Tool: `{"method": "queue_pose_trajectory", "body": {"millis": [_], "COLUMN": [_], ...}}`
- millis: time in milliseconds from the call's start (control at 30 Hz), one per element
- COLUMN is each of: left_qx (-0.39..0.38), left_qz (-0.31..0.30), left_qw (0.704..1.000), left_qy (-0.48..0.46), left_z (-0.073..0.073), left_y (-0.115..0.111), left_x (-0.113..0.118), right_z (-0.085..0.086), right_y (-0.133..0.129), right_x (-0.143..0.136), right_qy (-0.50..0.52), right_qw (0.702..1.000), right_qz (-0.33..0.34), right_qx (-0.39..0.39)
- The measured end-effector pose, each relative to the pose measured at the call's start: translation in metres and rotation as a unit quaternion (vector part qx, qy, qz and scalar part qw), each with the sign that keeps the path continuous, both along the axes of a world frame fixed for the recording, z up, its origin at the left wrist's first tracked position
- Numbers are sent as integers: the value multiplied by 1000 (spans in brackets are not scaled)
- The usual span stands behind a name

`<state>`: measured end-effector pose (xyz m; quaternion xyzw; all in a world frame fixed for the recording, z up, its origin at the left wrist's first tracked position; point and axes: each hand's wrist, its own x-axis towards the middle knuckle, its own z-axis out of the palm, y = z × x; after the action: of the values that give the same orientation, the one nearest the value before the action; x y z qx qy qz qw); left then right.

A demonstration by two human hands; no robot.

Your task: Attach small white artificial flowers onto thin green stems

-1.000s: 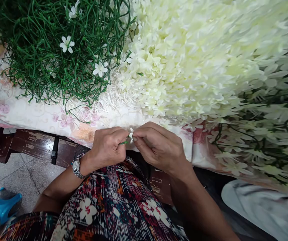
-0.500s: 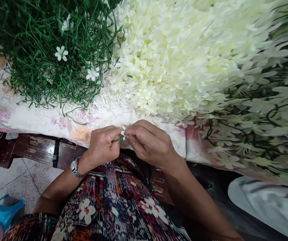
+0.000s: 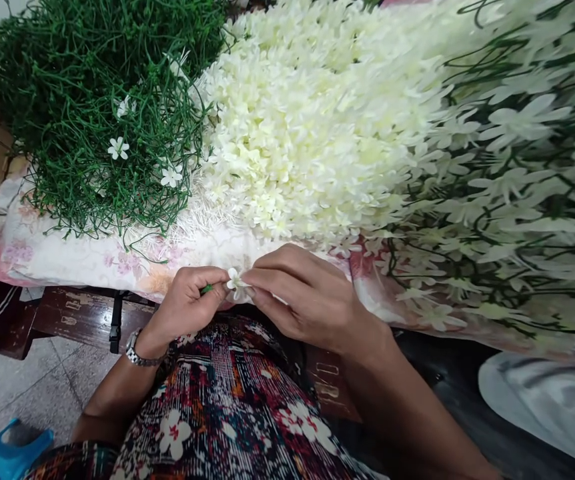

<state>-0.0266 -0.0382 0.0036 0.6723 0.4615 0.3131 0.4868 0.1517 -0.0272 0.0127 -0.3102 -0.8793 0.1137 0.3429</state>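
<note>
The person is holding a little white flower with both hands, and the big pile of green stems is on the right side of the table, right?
Not quite. The green stems are on the left; the head view shows it. The left hand and right hand do hold a little white flower.

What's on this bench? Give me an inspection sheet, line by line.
Surface: floral cloth over a dark wooden bench.
Job's things: white flower and green stem, pinched between both hands.
Clutter: heap of green stems at left; pile of loose flowers in the middle; finished sprays at right.
Grippers: left hand pinches the stem; right hand pinches the flower.
Cables: nothing seen.
Surroundings: tiled floor, blue stool, black strap on the bench edge.
</note>
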Motion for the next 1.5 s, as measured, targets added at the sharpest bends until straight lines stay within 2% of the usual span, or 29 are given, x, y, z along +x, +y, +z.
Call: {"method": "queue_pose_trajectory", "body": {"millis": [133, 300, 500, 633, 733, 1000, 1233, 1500], "left_qx": [-15, -18, 151, 244, 276, 297, 299, 292], "left_qz": [-14, 4, 73, 76, 72, 70, 97, 107], "left_qw": [1000, 1000, 982, 961, 951, 946, 946, 948], "left_qy": [9, 22, 91, 108, 122, 113, 79, 69], "left_z": [3, 2, -8, -14, -16, -23, -30, -35], "left_y": [-1, -2, -6, -7, -6, -6, -4, -1], "left_x": [2, 4, 9, 10, 10, 8, 11, 11], "right_z": [-6, -14, -18, -19, -18, -15, -22, -27], "right_y": [0, 1, 0, 0, 2, 2, -1, 2], "right_x": [-2, -4, -10, -11, -11, -14, -19, -23], "right_qy": [-26, 30, 75, 81, 75, 78, 106, 118], "right_qw": [1000, 1000, 993, 991, 991, 989, 984, 981], "right_qz": [9, -6, -49, -55, -53, -50, -87, -77], "right_qx": [15, -2, -71, -93, -98, -114, -115, -133]}}
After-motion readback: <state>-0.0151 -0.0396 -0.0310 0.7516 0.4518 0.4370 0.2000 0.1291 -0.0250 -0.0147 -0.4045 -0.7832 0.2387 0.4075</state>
